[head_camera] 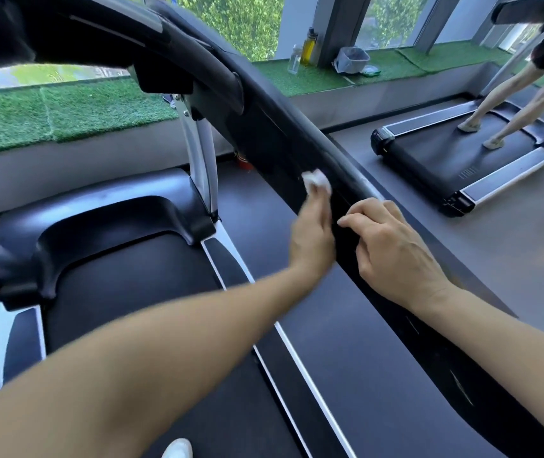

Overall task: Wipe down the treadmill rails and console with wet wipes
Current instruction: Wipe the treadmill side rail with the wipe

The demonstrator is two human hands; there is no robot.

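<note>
A black treadmill rail runs diagonally from the console at the top left down to the lower right. My left hand holds a small white wet wipe at its fingertips and presses it against the rail's inner side. My right hand rests on the same rail just below, fingers curled over its top edge. The left hand is slightly blurred.
The treadmill belt and its silver side strips lie below me. A silver upright joins console and base. On the green-turf window ledge stand bottles and a small lined bin. Another person walks on the treadmill at right.
</note>
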